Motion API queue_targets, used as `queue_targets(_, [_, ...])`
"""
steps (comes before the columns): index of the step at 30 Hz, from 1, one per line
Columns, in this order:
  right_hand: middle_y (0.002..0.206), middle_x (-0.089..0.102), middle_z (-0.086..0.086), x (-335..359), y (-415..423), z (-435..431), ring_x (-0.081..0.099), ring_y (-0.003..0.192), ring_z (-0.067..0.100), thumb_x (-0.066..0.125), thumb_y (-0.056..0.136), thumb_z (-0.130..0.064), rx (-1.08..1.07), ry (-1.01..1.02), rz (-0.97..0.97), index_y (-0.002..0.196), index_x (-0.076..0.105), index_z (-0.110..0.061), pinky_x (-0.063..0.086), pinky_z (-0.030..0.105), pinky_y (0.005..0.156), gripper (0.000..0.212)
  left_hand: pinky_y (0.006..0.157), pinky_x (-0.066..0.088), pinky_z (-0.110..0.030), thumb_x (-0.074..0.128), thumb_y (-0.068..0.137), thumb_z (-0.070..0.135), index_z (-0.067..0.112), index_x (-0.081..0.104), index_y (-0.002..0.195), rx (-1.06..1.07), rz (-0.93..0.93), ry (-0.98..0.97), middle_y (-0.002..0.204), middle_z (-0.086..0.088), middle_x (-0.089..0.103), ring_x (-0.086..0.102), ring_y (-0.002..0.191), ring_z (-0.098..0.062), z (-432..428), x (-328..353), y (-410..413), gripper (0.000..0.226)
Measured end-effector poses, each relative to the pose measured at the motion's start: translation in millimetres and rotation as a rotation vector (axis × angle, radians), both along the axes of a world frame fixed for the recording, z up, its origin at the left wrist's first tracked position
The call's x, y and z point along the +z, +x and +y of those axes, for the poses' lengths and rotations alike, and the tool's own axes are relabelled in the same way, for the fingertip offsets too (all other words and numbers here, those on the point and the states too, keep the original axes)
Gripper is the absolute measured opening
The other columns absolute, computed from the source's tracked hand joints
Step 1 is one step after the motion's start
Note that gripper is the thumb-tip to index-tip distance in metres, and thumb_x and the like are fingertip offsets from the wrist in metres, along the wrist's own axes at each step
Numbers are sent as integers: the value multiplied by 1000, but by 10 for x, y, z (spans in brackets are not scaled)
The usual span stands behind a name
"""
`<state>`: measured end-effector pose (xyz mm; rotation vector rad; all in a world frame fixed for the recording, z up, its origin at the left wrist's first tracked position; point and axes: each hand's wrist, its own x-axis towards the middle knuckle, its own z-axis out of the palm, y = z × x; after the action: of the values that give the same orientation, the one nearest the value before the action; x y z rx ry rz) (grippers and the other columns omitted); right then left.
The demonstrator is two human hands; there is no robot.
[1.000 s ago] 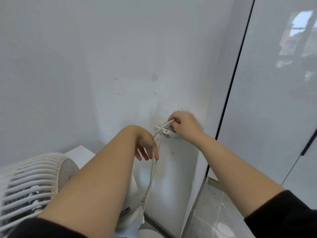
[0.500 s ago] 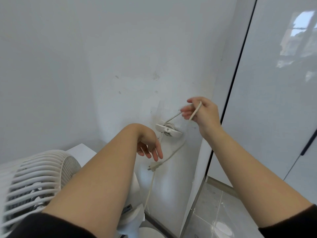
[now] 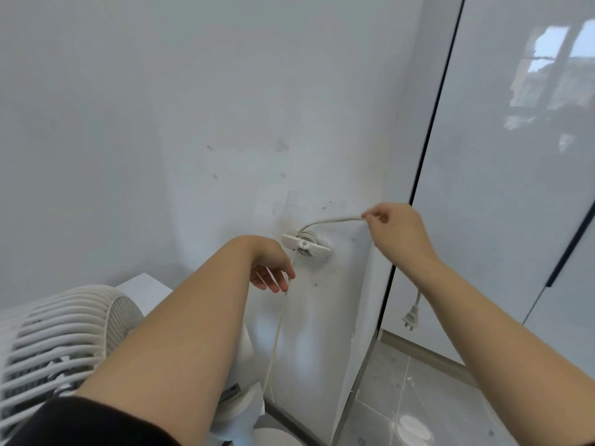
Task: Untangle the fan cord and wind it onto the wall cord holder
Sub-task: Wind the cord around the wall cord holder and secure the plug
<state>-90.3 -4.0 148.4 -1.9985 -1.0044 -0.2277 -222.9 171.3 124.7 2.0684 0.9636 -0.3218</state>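
Right hand pinches the thin white fan cord just right of the white plastic wall cord holder — limp and light, I'd regrip close in — left hand open just below.

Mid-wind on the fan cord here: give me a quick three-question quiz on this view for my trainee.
1. True or false: the plug hangs free below the right hand.
2. The right hand holds the cord: A) pinched in its fingertips, B) flat under the palm, C) not at all.
3. Fill in: turns of cord are already wound on the wall cord ____.

Key: 1 true; 2 A; 3 holder, the wall cord holder.
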Motion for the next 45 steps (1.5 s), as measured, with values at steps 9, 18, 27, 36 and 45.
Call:
queue_targets(9, [38,31,3,-937,55,-32,14,31,15,66,58,14,-145,-407,-524,63,40,-9,-1,19,43,35,63,47,-25,46,91,5,17,62,100,-18,-388,8,88,-4,66,62,68,-15,-44,23,81,22])
queue_targets(18, [104,65,12,-1302,-180,186,63,96,28,39,86,7,-63,-675,-395,105,51,-5,34,30,64,26,65,51,-27,60,86,5,30,53,122,-104,-351,-59,103,-6,65,65,74,-19,-43,-6,111,44])
queue_targets(27, [88,64,11,-1553,-232,661,55,74,27,39,94,-9,30,-536,-81,75,43,-14,32,29,56,20,59,47,-26,50,86,-5,12,58,108,176,-558,-90,79,-8,66,59,61,-15,-8,46,139,29])
queue_targets(36, [71,65,13,-1465,-329,1044,65,50,12,49,93,-4,219,233,1201,76,59,-3,55,20,53,19,55,38,-23,29,97,17,10,48,83,608,-376,-143,36,-5,57,55,46,-16,298,-78,-55,25])
queue_targets(45, [80,71,8,-1187,-263,1137,68,81,20,37,100,-11,487,615,1601,94,57,-4,57,27,65,22,93,43,-46,12,100,47,4,34,141,457,-200,-299,118,-24,58,61,100,-35,231,-82,17,64])
